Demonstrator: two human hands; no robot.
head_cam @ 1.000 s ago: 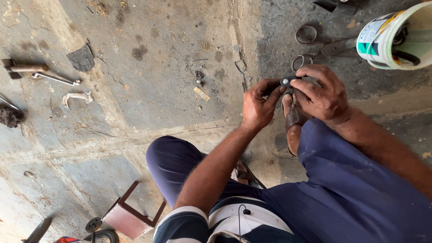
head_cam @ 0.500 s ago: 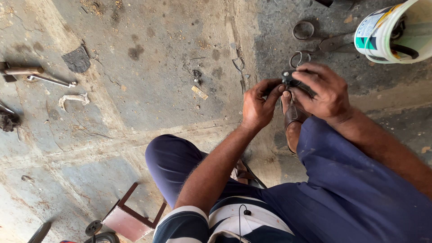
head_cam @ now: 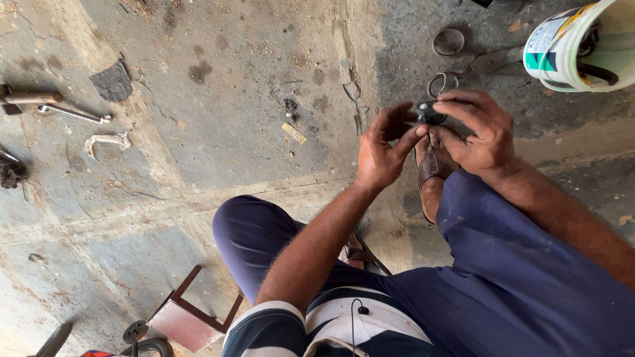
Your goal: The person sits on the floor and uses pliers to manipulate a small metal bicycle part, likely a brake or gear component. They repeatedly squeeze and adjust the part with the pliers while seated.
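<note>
From the head view, the left hand and right hand met above the sandalled foot, both pinching a small dark part between fingertips, neither hand released. What the part was could not be told. It was held in the air, not yet set down or fitted to anything. A metal ring lay just beyond it on the floor, a bucket farther right, a spanner well apart at left, untouched.
</note>
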